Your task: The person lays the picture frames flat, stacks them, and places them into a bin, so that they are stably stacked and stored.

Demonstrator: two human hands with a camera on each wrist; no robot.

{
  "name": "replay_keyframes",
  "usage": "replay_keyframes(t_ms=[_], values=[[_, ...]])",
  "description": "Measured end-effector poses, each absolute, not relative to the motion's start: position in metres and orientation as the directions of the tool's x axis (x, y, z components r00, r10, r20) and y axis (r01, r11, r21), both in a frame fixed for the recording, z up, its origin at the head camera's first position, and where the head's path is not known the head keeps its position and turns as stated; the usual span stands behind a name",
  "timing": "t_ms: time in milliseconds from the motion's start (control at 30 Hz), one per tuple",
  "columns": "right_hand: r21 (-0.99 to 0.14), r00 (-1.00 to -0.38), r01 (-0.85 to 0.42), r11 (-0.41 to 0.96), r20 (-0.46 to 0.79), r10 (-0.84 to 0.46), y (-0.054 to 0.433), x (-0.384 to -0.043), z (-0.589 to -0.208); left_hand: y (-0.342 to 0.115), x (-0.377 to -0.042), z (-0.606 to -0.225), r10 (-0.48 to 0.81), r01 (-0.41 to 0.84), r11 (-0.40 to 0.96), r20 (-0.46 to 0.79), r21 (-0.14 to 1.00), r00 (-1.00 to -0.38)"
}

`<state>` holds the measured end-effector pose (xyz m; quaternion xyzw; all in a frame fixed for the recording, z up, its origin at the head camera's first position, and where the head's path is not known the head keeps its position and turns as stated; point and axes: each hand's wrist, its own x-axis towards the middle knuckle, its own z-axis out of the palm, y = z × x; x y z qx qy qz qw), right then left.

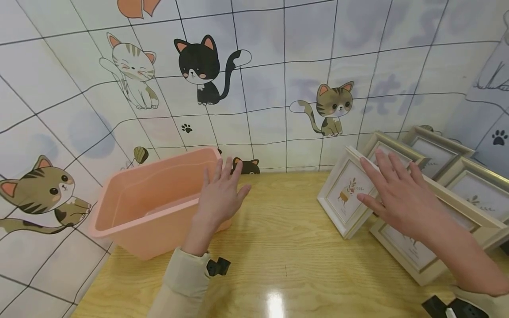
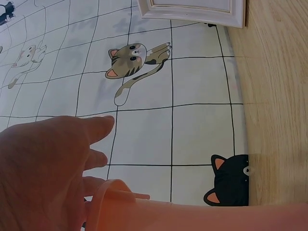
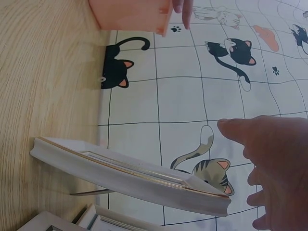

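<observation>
A pink plastic bin (image 1: pixel 159 236) stands on the left of the wooden table. My left hand (image 1: pixel 216 198) hovers at the bin's right end, fingers extended and holding nothing; in the left wrist view the bin's edge (image 2: pixel 202 216) lies just below the fingers. On the right, a white picture frame (image 1: pixel 345 196) with a small deer print stands tilted on the table. Over it and the neighbouring frames, my right hand (image 1: pixel 409 205) is spread with nothing in its grasp. In the right wrist view, a gap shows between that hand and the standing frame (image 3: pixel 134 178).
Several more picture frames stand close together at the right, among them a larger front frame (image 1: pixel 413 251) and one at the far right (image 1: pixel 481 190). A cat-patterned tile backdrop (image 1: pixel 270 115) rises behind the table (image 1: pixel 274 238) and along its left side.
</observation>
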<state>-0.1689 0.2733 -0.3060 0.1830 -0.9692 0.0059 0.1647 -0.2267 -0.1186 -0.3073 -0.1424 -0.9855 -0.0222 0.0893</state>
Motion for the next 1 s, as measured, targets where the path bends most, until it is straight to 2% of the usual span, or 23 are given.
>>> replay_keyframes(t_ms=[533,633,700,833,933,1000], values=[[0.064,-0.898,-0.335,0.94,0.28,-0.339,0.274,-0.173,-0.303,-0.12,-0.227,-0.308,0.275,0.281,0.96,0.196,0.005,-0.941],[0.033,-0.909,-0.335,0.942,0.253,-0.332,0.274,-0.178,-0.3,-0.119,-0.227,-0.307,0.286,0.293,0.956,0.202,0.006,-0.937],[-0.011,-0.918,-0.334,0.942,0.231,-0.323,0.274,-0.184,-0.299,-0.118,-0.226,-0.307,0.299,0.311,0.95,0.207,0.025,-0.931],[-0.21,-0.95,-0.29,0.934,0.177,-0.256,0.273,-0.197,-0.297,-0.116,-0.225,-0.308,0.339,0.372,0.921,0.232,0.117,-0.912],[-0.342,-0.967,-0.236,0.909,0.171,-0.187,0.273,-0.204,-0.296,-0.114,-0.223,-0.309,0.374,0.435,0.87,0.261,0.234,-0.89],[-0.388,-0.969,-0.219,0.895,0.19,-0.155,0.274,-0.207,-0.296,-0.112,-0.221,-0.31,0.4,0.473,0.818,0.267,0.328,-0.877]])
